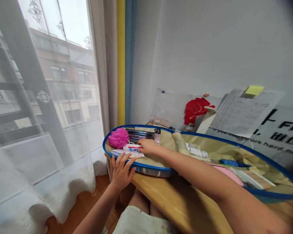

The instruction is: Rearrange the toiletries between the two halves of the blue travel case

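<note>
My right hand [148,147] reaches into the left basket [167,143], a beige-lined one with a blue rim. Its fingers are closed on the end of a white toothpaste tube [132,148] with a red and blue label. My left hand [122,170] lies over the near rim with fingers spread, its tips by a flat white packet [116,152]. Beyond the tube is a pack of dark pens [143,134], partly behind my right hand. A pink bath puff [118,138] sits at the basket's left end.
A second blue-rimmed basket [217,139] on the right holds white markers [196,150], a blue tool [230,162] and a pink flat item [226,173]. Both stand on a wooden table [158,191] against the wall. Sheer curtains [70,156] hang at the left.
</note>
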A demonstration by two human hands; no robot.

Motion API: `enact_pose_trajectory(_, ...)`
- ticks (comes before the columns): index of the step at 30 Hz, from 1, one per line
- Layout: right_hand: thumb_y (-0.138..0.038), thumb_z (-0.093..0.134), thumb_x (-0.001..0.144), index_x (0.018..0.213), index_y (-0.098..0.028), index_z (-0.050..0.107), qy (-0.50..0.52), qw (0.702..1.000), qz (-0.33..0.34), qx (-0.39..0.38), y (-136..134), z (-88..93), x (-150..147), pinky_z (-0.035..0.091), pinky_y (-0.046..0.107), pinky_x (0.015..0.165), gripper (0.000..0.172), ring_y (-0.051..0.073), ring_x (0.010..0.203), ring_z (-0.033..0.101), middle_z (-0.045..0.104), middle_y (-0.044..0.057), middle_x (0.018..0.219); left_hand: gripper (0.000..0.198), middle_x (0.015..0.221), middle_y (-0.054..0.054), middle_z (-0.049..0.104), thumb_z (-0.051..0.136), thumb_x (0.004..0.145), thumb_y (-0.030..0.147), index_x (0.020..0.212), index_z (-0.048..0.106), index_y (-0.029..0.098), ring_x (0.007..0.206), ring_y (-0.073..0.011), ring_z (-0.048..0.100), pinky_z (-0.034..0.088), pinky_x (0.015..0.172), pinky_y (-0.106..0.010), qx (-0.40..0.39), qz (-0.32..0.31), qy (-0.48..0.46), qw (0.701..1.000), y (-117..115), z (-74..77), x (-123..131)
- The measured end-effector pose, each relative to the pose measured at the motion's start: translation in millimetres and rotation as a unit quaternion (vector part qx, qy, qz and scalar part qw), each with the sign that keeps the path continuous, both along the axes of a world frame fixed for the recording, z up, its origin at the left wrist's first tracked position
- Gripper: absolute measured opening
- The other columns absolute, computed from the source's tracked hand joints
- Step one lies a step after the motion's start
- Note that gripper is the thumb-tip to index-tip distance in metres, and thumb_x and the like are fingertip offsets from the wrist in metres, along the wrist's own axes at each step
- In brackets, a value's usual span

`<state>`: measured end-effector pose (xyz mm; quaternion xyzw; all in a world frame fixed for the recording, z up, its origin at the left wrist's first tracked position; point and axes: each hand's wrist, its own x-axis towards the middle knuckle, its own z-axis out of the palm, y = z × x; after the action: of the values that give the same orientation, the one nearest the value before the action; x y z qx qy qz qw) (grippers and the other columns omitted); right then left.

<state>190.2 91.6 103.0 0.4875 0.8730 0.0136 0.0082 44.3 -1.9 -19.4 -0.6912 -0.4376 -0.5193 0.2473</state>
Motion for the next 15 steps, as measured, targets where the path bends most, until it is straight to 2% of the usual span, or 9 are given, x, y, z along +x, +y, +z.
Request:
enact_pose_trajectory(4,-0.038,0.053,0.083,0.111,-0.023,0.062,0.039,0.999,-0.029,0.013,9,33.2,34,0.045,0.024,0.078,0.032,0.017,0.099,0.062,0.066,0.003,0.114,0.028,0.114,-0.008,0.063,0.046,0.088,0.029,0.11,0.062,0.025,0.122,-0.0241,0.046,0.011,0.113,-0.05,-0.003,-0.001,-0.002,1.0,0,-1.0,-1)
enact_pose_trajectory(9,-0.032,0.042,0.088,0.109,-0.019,0.063,0.082,0.988,-0.121,0.052,11,78.8,131,0.045,0.023,0.075,0.032,0.014,0.088,0.064,0.071,0.004,0.098,0.027,0.113,-0.008,0.063,0.048,0.088,0.028,0.11,0.062,0.024,0.122,-0.0245,0.045,0.01,0.113,-0.051,-0.001,-0.005,0.001,1.0,1,-1.6,-1)
enact_pose_trajectory(12,-0.027,0.041,0.087,0.106,-0.019,0.063,0.114,0.972,-0.2,0.055,3,86.5,200,0.044,0.021,0.067,0.031,0.012,0.073,0.064,0.071,0.001,0.078,0.026,0.113,-0.009,0.063,0.048,0.088,0.027,0.11,0.062,0.023,0.123,-0.0248,0.045,0.009,0.113,-0.051,0.007,-0.005,0.01,1.0,1,-2.3,-2)
enact_pose_trajectory(15,-0.019,0.04,0.083,0.102,-0.02,0.064,0.103,0.958,-0.266,0.043,-7,77.4,261,0.042,0.021,0.062,0.031,0.012,0.068,0.063,0.07,-0.001,0.07,0.027,0.113,-0.009,0.063,0.048,0.088,0.026,0.112,0.061,0.023,0.125,-0.0249,0.043,0.008,0.113,-0.051,0.014,-0.003,0.019,1.0,3,-3.5,-4)
